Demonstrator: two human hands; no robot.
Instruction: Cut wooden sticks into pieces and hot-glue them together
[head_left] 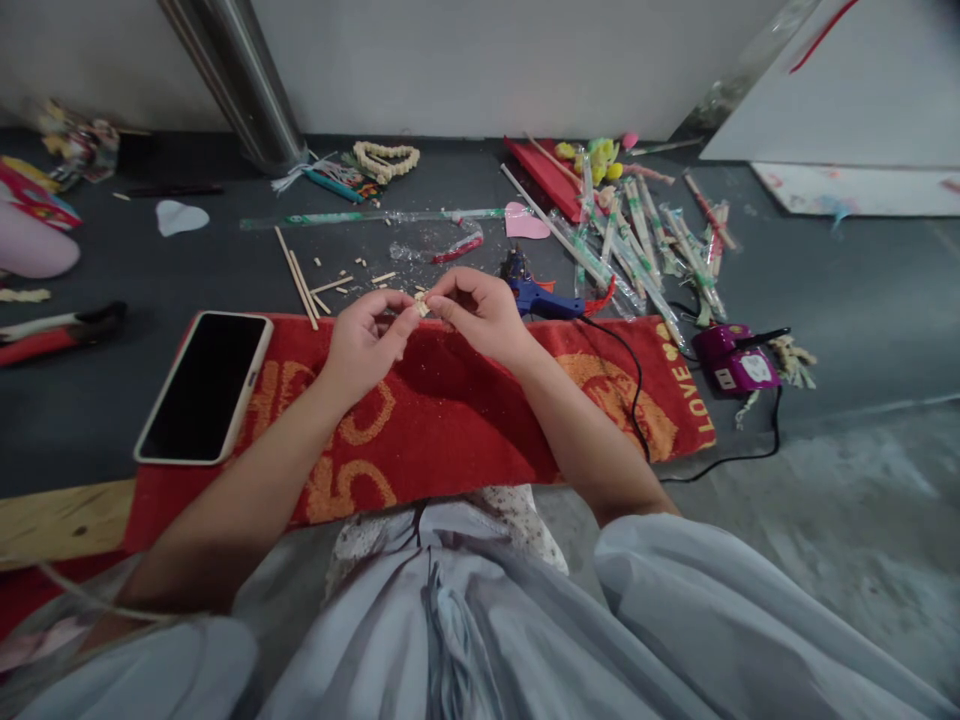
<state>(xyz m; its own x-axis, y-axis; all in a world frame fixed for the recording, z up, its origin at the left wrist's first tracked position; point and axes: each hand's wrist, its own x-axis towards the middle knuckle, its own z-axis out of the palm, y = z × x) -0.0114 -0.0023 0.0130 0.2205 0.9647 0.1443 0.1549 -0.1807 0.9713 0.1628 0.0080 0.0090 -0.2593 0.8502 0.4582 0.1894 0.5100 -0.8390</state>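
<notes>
Above the red towel point(465, 430), my left hand point(369, 340) and my right hand point(484, 312) meet, both closed in a pinch. Between their fingertips is a small pale piece point(421, 304), which looks like short bits of wooden stick joined together; the fingers partly cover it. Just beyond my left hand lie long wooden sticks point(298, 278) and several short cut bits. A blue glue gun point(546, 300) rests close to my right hand, its black cord trailing over the towel.
A phone point(204, 390) lies on the towel's left end. Pliers point(64, 330) are farther left. Wrapped chopsticks point(645, 235) pile up at the right, near a purple power socket point(735, 358). A heart-shaped stick frame point(385, 160) sits at the back beside a metal post point(240, 85).
</notes>
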